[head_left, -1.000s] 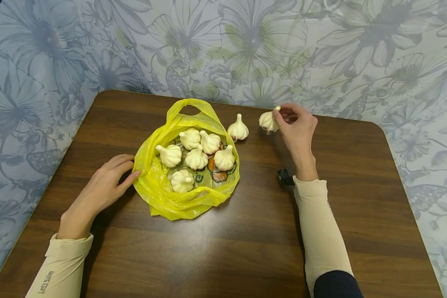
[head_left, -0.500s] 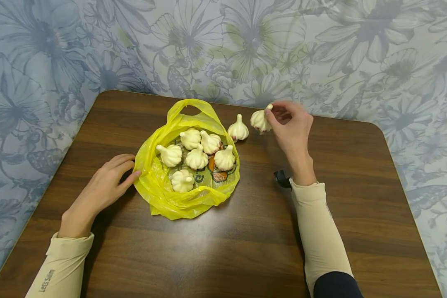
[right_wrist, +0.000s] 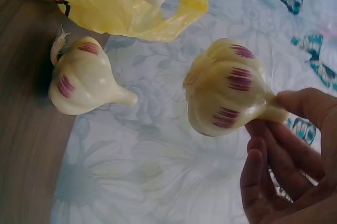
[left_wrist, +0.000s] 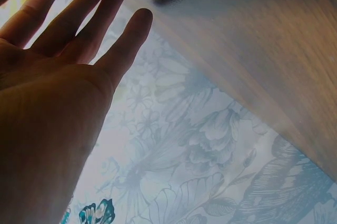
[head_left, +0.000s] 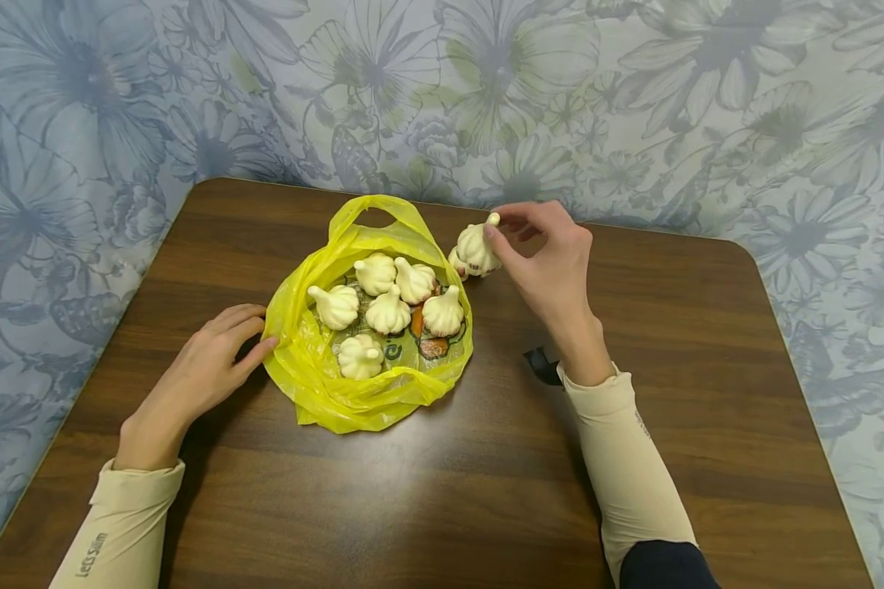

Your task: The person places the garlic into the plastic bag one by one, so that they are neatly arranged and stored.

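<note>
My right hand (head_left: pixel 548 258) pinches a cream garlic bulb (head_left: pixel 477 249) by its stem, between thumb and fingers. The right wrist view shows this garlic bulb (right_wrist: pixel 226 87) with purple streaks and a tuft of roots. It overlaps a second garlic bulb (head_left: pixel 456 260) in the head view; the right wrist view shows that other bulb (right_wrist: pixel 84 79) apart, on the table. My left hand (head_left: pixel 202 368) holds the left rim of an open yellow plastic bag (head_left: pixel 324 401), thumb over the edge. In the left wrist view, the fingers of the left hand (left_wrist: pixel 58 77) stretch out.
Several garlic bulbs (head_left: pixel 388 312) lie inside the bag, over its printed bottom. The bag's handle loop (head_left: pixel 383 202) stands up at the back. Behind the brown wooden table (head_left: pixel 442 507) rises a wall (head_left: pixel 501 90) with floral wallpaper.
My right hand has carried its garlic bulb leftward, from beside the other loose bulb to in front of it. The left hand and the bag stay where they were.
</note>
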`<state>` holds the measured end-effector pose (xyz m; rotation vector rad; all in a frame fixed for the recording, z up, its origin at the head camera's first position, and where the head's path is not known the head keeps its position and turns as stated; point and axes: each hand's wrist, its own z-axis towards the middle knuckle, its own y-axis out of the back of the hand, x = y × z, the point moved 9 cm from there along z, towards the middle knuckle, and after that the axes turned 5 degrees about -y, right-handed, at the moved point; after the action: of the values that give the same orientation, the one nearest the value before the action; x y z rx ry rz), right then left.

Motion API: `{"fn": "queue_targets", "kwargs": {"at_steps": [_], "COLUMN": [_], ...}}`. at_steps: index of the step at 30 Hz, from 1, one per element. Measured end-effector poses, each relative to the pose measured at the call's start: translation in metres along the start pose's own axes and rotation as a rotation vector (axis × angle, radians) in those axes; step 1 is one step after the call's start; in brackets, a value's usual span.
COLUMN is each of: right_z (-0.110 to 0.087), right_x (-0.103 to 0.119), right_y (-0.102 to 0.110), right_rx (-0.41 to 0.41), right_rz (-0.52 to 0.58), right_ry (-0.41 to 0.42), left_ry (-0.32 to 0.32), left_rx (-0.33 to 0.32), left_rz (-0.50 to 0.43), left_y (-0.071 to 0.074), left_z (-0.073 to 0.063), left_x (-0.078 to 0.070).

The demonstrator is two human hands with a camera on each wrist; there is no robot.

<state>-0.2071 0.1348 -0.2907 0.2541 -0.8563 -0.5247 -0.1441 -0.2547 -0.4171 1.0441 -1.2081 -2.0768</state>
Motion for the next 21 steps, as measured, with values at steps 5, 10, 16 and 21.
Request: {"fn": "queue_targets", "kwargs": {"at_steps": [5, 10, 16, 21], "right_z": [-0.004, -0.009, -0.015, -0.02], "right_x": [0.016, 0.021, 0.03, 0.04], "right_y": [-0.012, -0.023, -0.037, -0.048], "right_rx": [0.072, 0.133, 0.22, 0.275], "right_rz": [0.006, 0.011, 0.04, 0.07], "right_ry": [0.079, 0.095, 0.126, 0.168], "left_ry": [-0.001, 0.0, 0.003, 0.004], "left_rx": [-0.002, -0.001, 0.004, -0.001], "left_rz": [0.0, -0.001, -0.002, -0.003], "left_y": [0.0, 0.0, 0.0, 0.0], "left_z": [0.0, 0.001, 0.001, 0.001], "left_x": [0.0, 0.0, 0.0, 0.001]}}
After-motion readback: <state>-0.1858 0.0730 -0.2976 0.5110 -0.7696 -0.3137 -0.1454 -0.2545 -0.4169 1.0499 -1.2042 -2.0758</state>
